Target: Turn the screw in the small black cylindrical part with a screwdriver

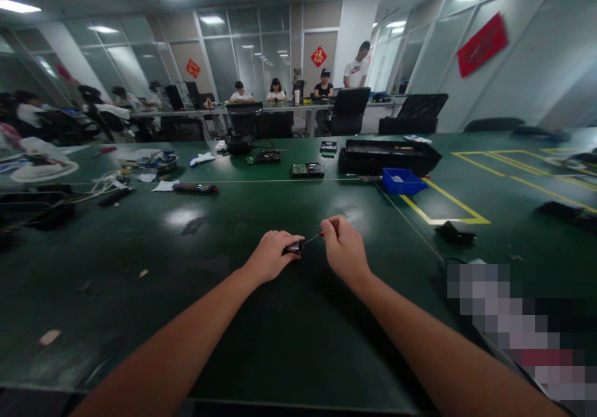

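My left hand (272, 254) is closed round a small dark cylindrical part (295, 248) with a metallic look, held low over the green tabletop (224, 336). In my right hand (344, 246) is a thin screwdriver (313, 238) with a red handle, gripped between thumb and fingers. Its shaft points left and down, and the tip meets the right end of the cylindrical part. Whether the tip sits inside that end is too small to tell.
Beyond my hands lie circuit boards (308, 169), a blue bin (403, 181), a long black housing (389, 156) and a cylindrical tool (194, 187). A black piece (456, 233) lies to the right. Several people are at desks farther back.
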Motion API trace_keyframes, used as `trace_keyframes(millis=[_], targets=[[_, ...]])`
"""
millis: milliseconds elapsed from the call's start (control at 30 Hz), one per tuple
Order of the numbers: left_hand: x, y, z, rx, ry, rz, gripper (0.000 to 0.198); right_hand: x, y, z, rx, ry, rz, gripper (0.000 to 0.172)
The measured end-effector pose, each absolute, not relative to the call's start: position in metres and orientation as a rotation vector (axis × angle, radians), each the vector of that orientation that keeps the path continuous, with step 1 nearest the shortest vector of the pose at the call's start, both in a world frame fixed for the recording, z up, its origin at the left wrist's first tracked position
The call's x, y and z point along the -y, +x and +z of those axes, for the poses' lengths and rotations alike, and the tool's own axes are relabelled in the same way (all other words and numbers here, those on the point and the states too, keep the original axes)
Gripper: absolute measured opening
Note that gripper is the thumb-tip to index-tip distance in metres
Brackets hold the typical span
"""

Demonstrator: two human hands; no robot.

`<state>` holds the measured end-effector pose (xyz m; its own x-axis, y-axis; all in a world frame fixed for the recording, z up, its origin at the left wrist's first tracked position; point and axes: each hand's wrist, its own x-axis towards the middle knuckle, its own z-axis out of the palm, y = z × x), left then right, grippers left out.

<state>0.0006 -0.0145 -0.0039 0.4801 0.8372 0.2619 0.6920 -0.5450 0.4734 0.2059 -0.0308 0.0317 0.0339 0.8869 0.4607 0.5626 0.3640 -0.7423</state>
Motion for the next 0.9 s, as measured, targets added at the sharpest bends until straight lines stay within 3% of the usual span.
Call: trace_keyframes(millis=[200,367,533,667,900], targets=[[0.017,0.002,0.002,-1.275,2.323,0.744,0.041,0.029,0.207,0.031,1.552,-1.299,0.51,0.022],[0.016,0.002,0.006,-1.289,1.946,1.042,0.039,0.03,0.207,0.033,1.439,-1.276,0.536,0.027],[0.01,0.0,0.009,-1.072,1.373,1.25,0.039,0.021,0.205,0.021,0.916,-1.14,1.024,0.028],[0.013,-0.001,0.018,-1.047,1.353,1.19,0.03,0.009,0.206,0.009,0.704,-1.182,1.154,0.025],[0.02,0.009,0.039,-1.377,1.944,0.764,0.018,0.01,0.209,0.011,0.841,-1.204,0.987,0.025]])
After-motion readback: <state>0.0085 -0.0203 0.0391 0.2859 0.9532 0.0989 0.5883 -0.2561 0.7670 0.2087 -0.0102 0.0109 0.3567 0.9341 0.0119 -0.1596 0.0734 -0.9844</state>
